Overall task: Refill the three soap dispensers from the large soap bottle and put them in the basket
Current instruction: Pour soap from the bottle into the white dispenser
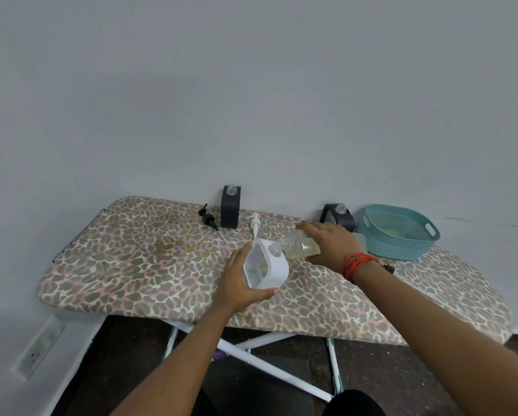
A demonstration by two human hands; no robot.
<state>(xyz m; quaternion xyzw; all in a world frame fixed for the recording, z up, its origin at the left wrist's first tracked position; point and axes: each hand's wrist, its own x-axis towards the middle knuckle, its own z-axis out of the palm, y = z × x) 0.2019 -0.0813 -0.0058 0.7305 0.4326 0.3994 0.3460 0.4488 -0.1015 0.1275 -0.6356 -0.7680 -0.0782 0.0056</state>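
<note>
My left hand (pixel 240 282) grips a white soap dispenser (pixel 265 265) with its pump off, standing on the ironing board (pixel 137 265). My right hand (pixel 331 242) holds the clear soap bottle (pixel 299 245) with yellowish liquid, tipped on its side, its mouth right at the dispenser's open neck. A dark dispenser (pixel 230 210) stands open at the back. A second dark dispenser (pixel 337 217) sits behind my right hand. The teal basket (pixel 399 235) lies at the back right.
A black pump (pixel 209 220) and a white pump (pixel 254 223) lie on the board near the back. The board's white legs (pixel 269 367) stand on a dark floor. A wall runs close behind, with a socket (pixel 40 349) low at the left.
</note>
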